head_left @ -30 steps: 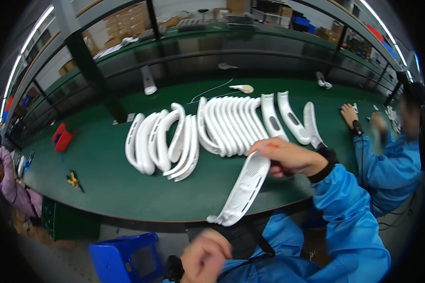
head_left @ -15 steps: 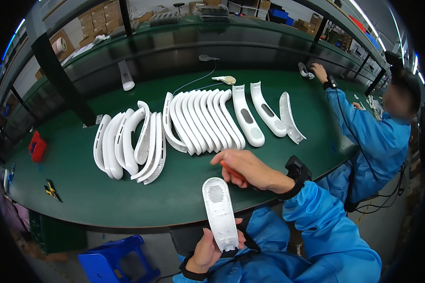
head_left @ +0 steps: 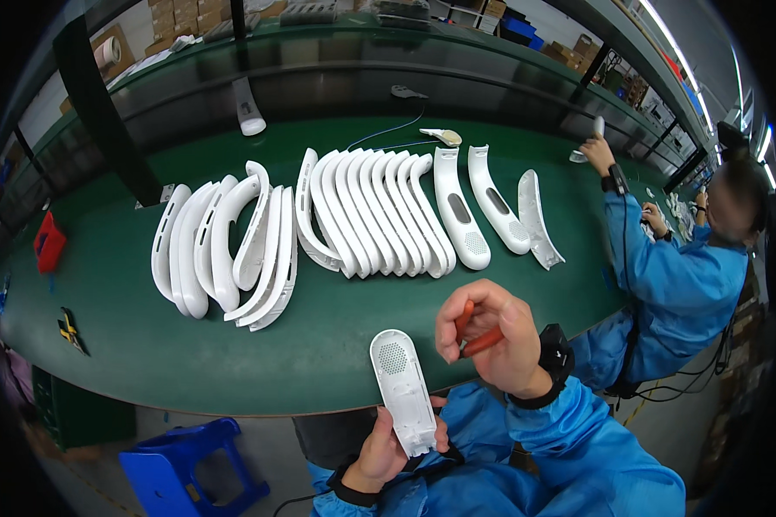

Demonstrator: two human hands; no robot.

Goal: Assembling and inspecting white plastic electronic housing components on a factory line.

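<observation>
My left hand (head_left: 381,452) grips the lower end of a white plastic shell (head_left: 408,396), thumb on one side and fingers on the other. Its hollow inner face is turned up, with a grille of small holes at the far end. Raised beyond it to the right, my right hand (head_left: 516,345) is curled around red-handled pliers (head_left: 485,342). Two handles show between the fingers; the jaws cannot be made out. Over the table stand a row of curved white shells (head_left: 366,215) and a second bunch of them (head_left: 220,250) at the left.
Three separate white shells, one with a dark oval window (head_left: 459,208), lie right of the row. A red bin (head_left: 49,243) and yellow-black cutters (head_left: 71,331) are at the left. A blue stool (head_left: 194,470) stands below the green table (head_left: 190,370). A co-worker (head_left: 672,280) sits at the right.
My right hand has moved right and turned over, away from the shell, showing the pliers' handles. The left hand keeps its hold. The co-worker's hand has lifted a white piece.
</observation>
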